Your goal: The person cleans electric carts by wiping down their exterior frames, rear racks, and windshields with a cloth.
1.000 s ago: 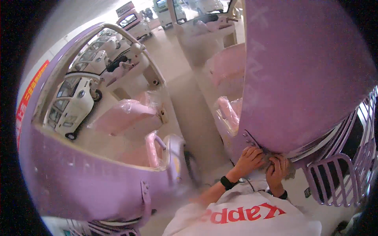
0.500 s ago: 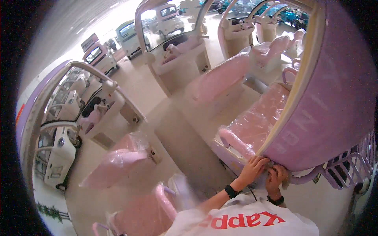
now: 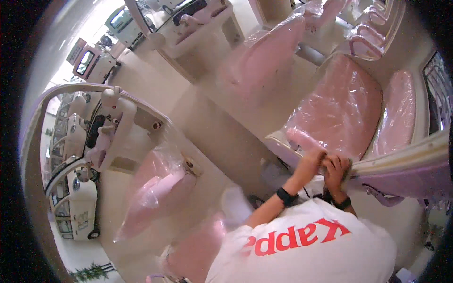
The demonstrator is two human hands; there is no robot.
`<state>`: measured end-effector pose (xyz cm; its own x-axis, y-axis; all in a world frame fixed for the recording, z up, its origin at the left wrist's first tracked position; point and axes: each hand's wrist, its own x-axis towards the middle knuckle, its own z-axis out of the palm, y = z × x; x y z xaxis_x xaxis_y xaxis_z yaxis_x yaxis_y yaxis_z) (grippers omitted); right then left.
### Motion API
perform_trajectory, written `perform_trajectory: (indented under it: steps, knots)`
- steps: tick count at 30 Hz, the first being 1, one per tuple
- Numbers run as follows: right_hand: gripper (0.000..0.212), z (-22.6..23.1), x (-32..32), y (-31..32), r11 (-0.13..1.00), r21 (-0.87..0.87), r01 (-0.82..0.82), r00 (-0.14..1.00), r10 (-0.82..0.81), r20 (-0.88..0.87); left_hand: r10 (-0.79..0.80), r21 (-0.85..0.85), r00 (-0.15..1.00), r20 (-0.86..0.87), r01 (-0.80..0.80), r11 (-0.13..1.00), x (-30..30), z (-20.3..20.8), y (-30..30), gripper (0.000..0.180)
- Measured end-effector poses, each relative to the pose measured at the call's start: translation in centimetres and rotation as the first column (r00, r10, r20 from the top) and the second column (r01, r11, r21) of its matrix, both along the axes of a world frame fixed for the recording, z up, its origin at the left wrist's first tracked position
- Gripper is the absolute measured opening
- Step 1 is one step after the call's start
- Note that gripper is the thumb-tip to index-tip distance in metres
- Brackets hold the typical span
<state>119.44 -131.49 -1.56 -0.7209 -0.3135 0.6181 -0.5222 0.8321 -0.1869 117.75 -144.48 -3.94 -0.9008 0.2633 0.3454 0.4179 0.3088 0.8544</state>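
Both of my hands meet at the near end of a cream edge strip (image 3: 401, 154), which runs along the purple body panel (image 3: 403, 180) of a small vehicle. My left hand (image 3: 311, 162) has its fingers bent and closed right beside the pink armrest (image 3: 303, 137). Close by on its right, my right hand (image 3: 336, 166) curls its fingers at the strip's end. Whatever the fingertips pinch is hidden between the hands. Just beyond them lies a pink seat cushion (image 3: 347, 106) under clear plastic film, with a matching pink backrest (image 3: 395, 113) to its right.
Another open vehicle body with a plastic-wrapped pink seat (image 3: 153, 181) stands at left. A further wrapped seat (image 3: 269, 56) is beyond the aisle floor (image 3: 212, 125). White vehicles (image 3: 78, 203) are parked at far left. A second wrapped pink seat (image 3: 196, 247) lies near my left elbow.
My view has tilted and swung, so the purple panel now sits lower right and the wrapped cushion and backrest show fully. Both hands stay together at the strip's end.
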Motion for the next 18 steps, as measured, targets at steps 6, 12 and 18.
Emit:
perform_trajectory:
  steps: [6, 12, 18]
  knots:
    - [0.013, -5.6, -9.8, -5.2, 0.983, 0.026, 0.182, 0.898, -0.176, 0.404, 0.060, -0.115, 0.984, 0.167, -0.041, 0.993, -8.3, -3.4, -6.2, 0.015]
    - [0.014, -6.1, -11.2, -6.7, 0.993, 0.085, 0.084, 0.883, -0.114, 0.454, -0.156, -0.039, 0.935, 0.318, 0.177, 0.983, -11.0, -7.2, -8.7, 0.019]
    - [0.006, -6.4, -14.4, -9.8, 0.997, 0.022, 0.068, 0.835, -0.069, 0.547, -0.341, -0.023, 0.902, 0.263, 0.360, 0.933, -14.8, -9.2, -11.3, 0.013]
